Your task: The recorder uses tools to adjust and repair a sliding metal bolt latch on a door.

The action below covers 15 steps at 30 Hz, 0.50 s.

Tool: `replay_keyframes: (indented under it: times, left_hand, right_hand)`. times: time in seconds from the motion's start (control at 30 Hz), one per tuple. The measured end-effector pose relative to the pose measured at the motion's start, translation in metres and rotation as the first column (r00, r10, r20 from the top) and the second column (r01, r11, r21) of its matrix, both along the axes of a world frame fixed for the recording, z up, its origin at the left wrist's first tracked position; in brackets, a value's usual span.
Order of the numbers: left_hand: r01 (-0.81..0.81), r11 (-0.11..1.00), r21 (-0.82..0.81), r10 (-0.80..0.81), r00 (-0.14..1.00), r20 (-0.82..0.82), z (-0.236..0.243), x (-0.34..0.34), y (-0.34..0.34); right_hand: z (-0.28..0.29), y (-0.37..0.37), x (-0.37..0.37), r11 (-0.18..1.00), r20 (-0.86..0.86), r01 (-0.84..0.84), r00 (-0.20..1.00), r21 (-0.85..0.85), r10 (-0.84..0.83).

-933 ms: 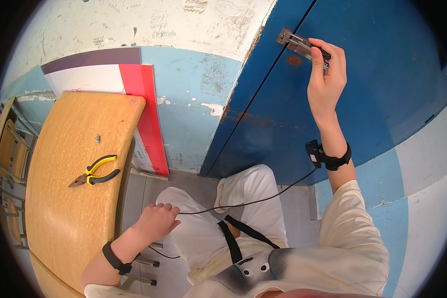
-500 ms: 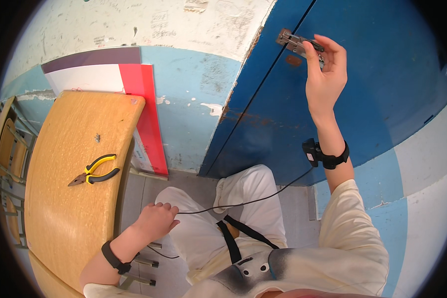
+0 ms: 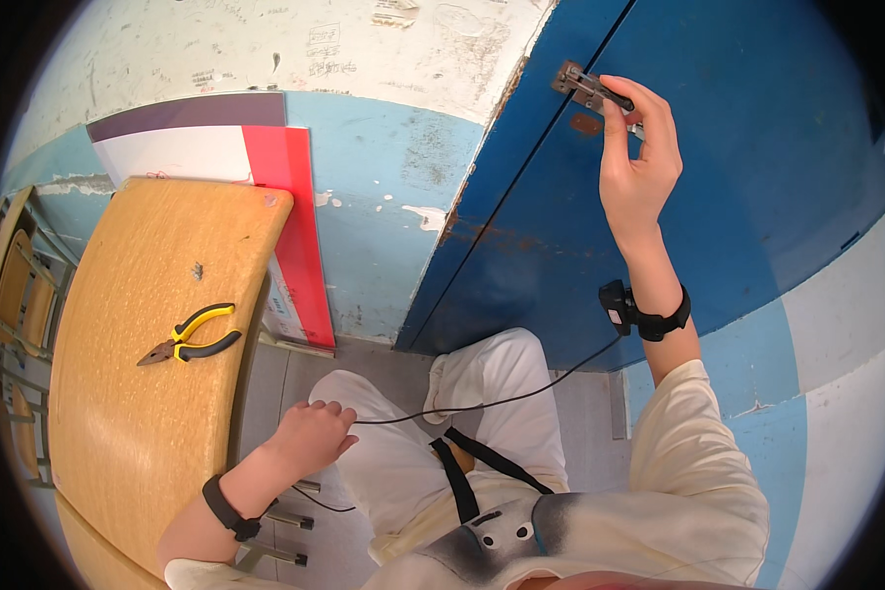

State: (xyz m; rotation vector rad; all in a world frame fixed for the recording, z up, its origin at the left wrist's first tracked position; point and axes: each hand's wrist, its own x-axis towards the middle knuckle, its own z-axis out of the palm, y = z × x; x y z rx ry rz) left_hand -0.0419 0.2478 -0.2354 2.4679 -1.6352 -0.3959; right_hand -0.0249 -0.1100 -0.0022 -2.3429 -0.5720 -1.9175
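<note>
A metal sliding bolt (image 3: 590, 90) is mounted across the seam of a blue door (image 3: 747, 167) at the upper right. My right hand (image 3: 642, 147) is closed on its dark handle, with thumb and fingers around the knob. The palm side partly hides the bolt's right end. My left hand (image 3: 315, 436) lies by my left knee with its fingers curled; whatever is inside them, if anything, is hidden. A black cable (image 3: 482, 405) runs from the device on my right wrist (image 3: 617, 307) to the left hand's fingers.
Left of me stands a wooden desk (image 3: 147, 413) with yellow-and-black pliers (image 3: 189, 334) and a small grey bit (image 3: 198, 270) on it. Red and white boards (image 3: 290, 187) lean against the wall behind it. Chairs (image 3: 20, 265) stand at the far left.
My right hand has shifted slightly left on the bolt, and its fingers have changed their hold around the handle. The left hand stays where it was.
</note>
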Motion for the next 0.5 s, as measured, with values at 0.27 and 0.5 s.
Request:
replay_keyframes:
  times: [0.27,0.5]
  left_hand:
    - [0.002,1.0,0.015,-0.002,1.0,-0.006,0.002,0.0,-0.001]
    - [0.004,1.0,0.012,-0.004,1.0,-0.009,0.002,0.0,-0.002]
  right_hand:
    - [-0.005,-0.008,0.002,0.996,-0.128,-0.084,0.988,0.012,0.085]
    - [-0.01,-0.011,0.005,0.967,-0.197,-0.208,0.952,0.151,0.235]
